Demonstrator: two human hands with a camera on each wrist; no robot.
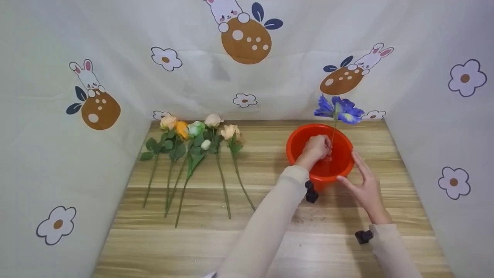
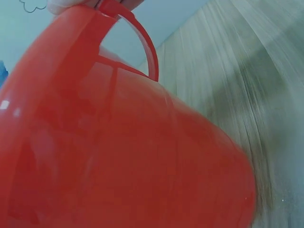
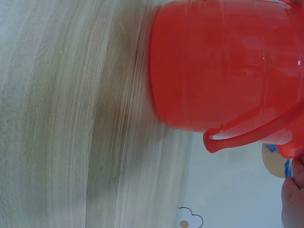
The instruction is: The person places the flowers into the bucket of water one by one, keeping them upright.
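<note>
Cloth-walled booth (image 1: 293, 27) (rabbit prints (image 1: 88, 79)), woodgrain tabletop (image 1: 154, 247)

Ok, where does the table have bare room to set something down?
The pale wooden table is bare between the peach, orange, green and white flowers and the round red plastic bucket, and in front of their stems. Crowded: the bucket, left grip inside pinching the stem of a ruffled blue flower, right grip touching its right side.

The person's left sleeve (image 1: 266, 224) and right sleeve (image 1: 394, 251) are long, plain and pale cream. A small, blocky black left device (image 1: 312, 195) and a similar right device (image 1: 362, 237) sit beside the cuffs (image 1: 295, 174); the left hand (image 1: 317, 147) and right hand (image 1: 367, 189) are bare.
</note>
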